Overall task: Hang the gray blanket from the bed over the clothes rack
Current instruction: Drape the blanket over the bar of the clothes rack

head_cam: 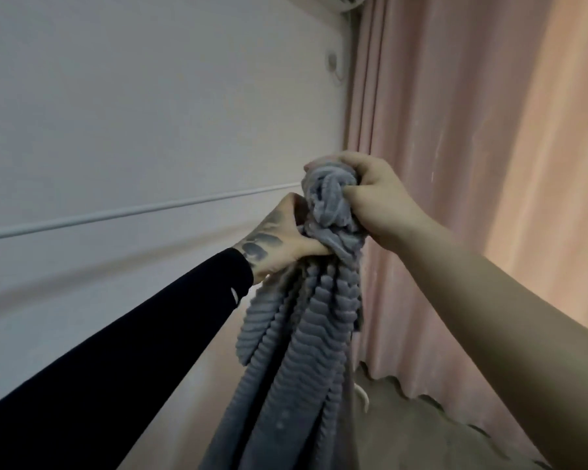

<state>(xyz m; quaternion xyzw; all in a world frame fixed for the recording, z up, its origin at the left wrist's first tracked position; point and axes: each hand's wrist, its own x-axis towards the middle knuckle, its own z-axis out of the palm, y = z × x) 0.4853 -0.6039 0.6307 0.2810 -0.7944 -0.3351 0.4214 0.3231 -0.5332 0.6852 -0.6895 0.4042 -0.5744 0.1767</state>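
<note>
- Up beside the pink curtain, the gray blanket hangs bunched from both hands.
- Right hand and left hand each have a clenched grip on its gathered top.
- Step in hand: carrying to the white rail; next, likely lift it over and spread.

Pink curtain beside a white wall — gray floor, fan at the top edge.

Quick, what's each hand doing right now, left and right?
Left hand: closed on the gray blanket, just below the bunched top.
Right hand: closed around the blanket's bunched top, holding it up.
</note>
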